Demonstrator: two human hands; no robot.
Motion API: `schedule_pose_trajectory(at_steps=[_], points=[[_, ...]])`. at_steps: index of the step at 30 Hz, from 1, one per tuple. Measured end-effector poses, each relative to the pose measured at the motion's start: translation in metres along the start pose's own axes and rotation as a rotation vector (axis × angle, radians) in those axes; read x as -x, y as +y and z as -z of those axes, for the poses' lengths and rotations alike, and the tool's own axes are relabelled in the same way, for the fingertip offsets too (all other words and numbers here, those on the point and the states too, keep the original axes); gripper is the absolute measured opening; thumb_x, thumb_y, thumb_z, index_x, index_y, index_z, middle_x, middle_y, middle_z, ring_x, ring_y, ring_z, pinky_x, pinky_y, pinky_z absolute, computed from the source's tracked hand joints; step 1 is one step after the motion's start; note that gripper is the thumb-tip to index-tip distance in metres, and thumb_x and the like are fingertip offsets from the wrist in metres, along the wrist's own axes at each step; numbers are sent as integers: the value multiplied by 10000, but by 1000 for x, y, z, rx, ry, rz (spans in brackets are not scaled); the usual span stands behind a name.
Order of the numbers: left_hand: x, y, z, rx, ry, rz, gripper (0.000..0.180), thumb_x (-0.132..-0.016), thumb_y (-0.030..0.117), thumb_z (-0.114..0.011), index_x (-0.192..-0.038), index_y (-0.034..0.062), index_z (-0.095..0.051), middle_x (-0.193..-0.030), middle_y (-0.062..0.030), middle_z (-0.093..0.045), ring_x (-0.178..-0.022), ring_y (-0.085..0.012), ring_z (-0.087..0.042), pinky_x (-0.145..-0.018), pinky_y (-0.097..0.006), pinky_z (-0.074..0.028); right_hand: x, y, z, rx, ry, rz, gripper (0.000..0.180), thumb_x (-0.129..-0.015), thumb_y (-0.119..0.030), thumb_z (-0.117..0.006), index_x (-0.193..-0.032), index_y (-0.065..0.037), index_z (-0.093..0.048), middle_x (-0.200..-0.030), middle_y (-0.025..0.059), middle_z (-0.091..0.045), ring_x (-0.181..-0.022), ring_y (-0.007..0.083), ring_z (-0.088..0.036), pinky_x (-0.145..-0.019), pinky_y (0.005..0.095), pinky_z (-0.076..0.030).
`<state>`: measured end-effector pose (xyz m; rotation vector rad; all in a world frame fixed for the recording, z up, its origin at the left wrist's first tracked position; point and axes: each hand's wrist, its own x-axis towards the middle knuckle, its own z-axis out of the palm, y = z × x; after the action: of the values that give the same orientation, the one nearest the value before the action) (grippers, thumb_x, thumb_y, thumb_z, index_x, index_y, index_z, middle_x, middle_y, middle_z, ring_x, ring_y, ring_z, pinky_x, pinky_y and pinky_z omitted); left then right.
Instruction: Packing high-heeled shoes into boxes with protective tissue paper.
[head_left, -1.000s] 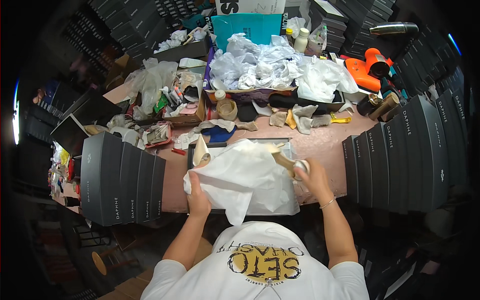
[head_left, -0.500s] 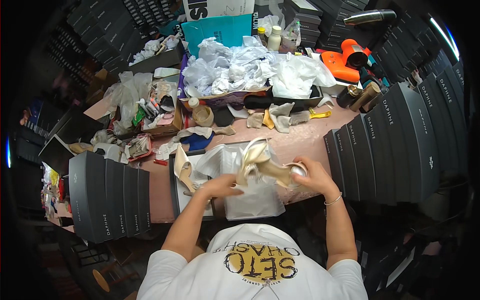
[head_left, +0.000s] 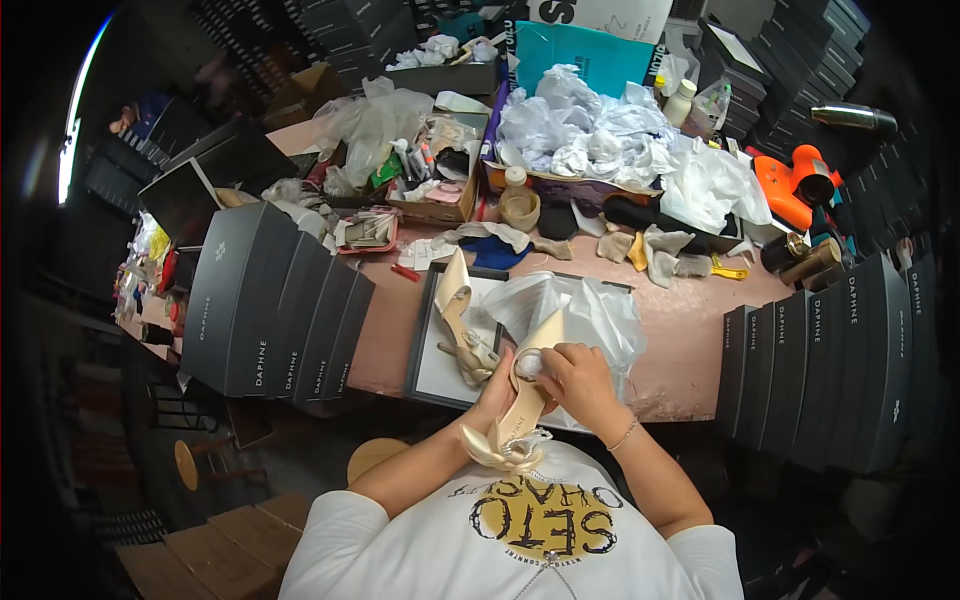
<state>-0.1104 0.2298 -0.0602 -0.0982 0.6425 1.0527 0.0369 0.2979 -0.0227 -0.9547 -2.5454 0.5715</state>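
My left hand (head_left: pixel 493 397) grips a cream high-heeled sandal (head_left: pixel 524 408), its pointed toe turned away from me and its bow-trimmed ankle end near my shirt. With bent fingers, my right hand (head_left: pixel 585 386) presses on a white wad of paper (head_left: pixel 530 363) in the sandal's toe opening; its fingertips are partly hidden. The matching sandal (head_left: pixel 453 296) lies on its side in the left half of an open dark shoe box (head_left: pixel 413 362). White translucent wrapping (head_left: pixel 607 318) spreads over the box's right side, behind my right hand.
Dark shoe boxes stand in a row at left (head_left: pixel 240 310) and another at right (head_left: pixel 835 370). Behind are a carton of crumpled white paper (head_left: pixel 590 125), a glue jar (head_left: pixel 519 205), cloth scraps (head_left: pixel 665 250), a yellow-handled brush (head_left: pixel 728 271) and an orange device (head_left: pixel 785 190).
The sandal has come closer to my body and turned toe-away. My left hand now holds it, and my right hand has moved to the paper wad in its toe. The view has swung left.
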Motion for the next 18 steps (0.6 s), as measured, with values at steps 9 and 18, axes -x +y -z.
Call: schedule_pose_trajectory(at_steps=[9,18], points=[[3,-24,14,137,140,-120,669,-921,620,-288,-1318,90,-384,-1247,-131,-486,-1149,-263,-502,-973,-398,-420,7,-20,-35,-6,6,-63,411,-715,-243,-687,-1074,-73,-583,-961,64,-592,-915,247,-541,-757,378,-391],[2,-26,16,-58,270,-198,619,-927,600,-326,-1289,104,-404,-1176,-88,-507,-1007,-187,-556,-856,-339,-481,9,-14,-4,-436,-229,-271,603,-703,-414,-730,-1128,-22,-557,-930,208,-569,-885,364,-576,-760,404,-474]])
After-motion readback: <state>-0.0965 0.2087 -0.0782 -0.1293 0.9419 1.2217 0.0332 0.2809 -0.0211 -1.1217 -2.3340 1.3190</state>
